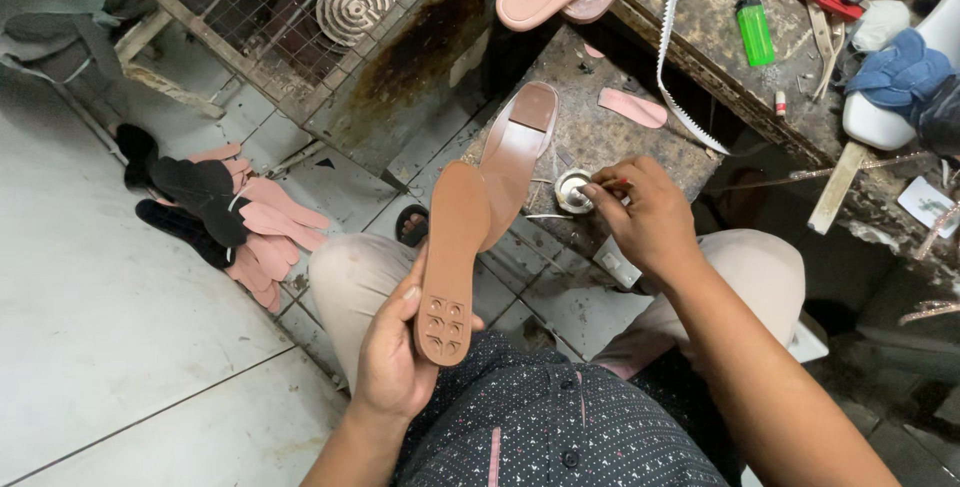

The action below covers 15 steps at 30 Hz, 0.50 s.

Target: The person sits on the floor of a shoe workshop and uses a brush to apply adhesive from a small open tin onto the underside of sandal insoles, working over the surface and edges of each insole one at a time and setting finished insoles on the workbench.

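Gripped at its heel end by the left hand point(395, 352), a brown sole point(450, 257) stands at frame centre; it looks light, stiff. Right hand point(650, 222) pinches a brush point(612, 187) over a small tin point(572, 190).

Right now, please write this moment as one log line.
left hand: holds brown sole | right hand: at small tin | floor: pink and black cutouts
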### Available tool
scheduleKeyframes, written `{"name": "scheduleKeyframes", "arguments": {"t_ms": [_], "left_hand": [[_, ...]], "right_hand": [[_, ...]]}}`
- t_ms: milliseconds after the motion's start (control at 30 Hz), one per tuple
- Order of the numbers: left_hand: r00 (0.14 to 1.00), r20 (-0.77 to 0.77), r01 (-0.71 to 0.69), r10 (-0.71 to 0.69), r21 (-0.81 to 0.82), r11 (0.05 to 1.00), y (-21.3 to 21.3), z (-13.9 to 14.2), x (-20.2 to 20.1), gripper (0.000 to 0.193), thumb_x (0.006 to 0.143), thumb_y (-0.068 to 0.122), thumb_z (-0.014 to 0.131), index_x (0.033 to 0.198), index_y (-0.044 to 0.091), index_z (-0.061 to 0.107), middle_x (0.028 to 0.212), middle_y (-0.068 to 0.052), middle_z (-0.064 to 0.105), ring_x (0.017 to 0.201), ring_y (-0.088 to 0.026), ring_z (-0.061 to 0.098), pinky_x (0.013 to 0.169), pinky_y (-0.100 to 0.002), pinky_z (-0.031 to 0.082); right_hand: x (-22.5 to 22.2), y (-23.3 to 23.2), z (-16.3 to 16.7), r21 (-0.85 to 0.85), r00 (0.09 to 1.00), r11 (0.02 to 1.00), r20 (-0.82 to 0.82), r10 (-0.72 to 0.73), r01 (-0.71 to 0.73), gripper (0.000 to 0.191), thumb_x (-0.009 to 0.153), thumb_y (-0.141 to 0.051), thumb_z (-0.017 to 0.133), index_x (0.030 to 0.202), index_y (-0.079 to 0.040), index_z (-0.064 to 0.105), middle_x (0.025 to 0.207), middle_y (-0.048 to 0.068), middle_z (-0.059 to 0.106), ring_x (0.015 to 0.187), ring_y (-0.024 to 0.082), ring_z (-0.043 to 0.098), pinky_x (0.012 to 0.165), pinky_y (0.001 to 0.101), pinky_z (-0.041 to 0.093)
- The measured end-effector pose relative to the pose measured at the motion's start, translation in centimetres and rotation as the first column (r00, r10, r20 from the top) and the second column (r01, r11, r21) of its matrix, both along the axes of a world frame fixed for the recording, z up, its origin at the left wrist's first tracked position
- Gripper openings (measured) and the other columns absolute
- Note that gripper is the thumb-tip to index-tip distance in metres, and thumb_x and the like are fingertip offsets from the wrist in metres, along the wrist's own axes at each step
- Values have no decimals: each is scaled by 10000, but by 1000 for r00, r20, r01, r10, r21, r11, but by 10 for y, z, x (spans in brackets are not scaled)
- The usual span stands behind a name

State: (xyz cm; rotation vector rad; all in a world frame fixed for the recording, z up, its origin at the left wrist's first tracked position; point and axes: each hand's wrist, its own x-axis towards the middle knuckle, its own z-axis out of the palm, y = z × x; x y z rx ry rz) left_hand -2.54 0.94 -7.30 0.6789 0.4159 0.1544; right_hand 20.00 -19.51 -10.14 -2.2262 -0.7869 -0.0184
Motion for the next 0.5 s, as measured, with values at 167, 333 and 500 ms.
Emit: {"name": "scheduleKeyframes", "arguments": {"t_ms": [167,333,500], "left_hand": [[982,126,-125,138,-106,986,3,3,-1,667,1052,328,353,1635,4,321,1510,-140,538,1037,-242,625,830,-401,535],[973,160,-128,167,-230,965,6,8,-1,720,976,342,406,1592,-24,333,1553,-134,517,1119,-253,630,729,-371,531],[969,245,98,-19,-315,944,-6,21,1,805,957,366,487,1622,-50,305,1511,-217,509,1080,-281,635,731,-356,552]], "right_hand": [[-4,-13,-3,59,995,997,-85,-42,48,167,933,-176,770,1044,-57,732,1007,102,734,869,222,723,758,324,554],[-14,-25,20,213,753,948,-657,-39,235,199,978,-170,663,1089,-11,707,984,133,755,847,191,750,738,300,592],[-57,-40,78,669,824,743,-427,372,11,182,990,-56,678,1150,28,656,1151,175,716,1030,239,737,904,354,637]]}}
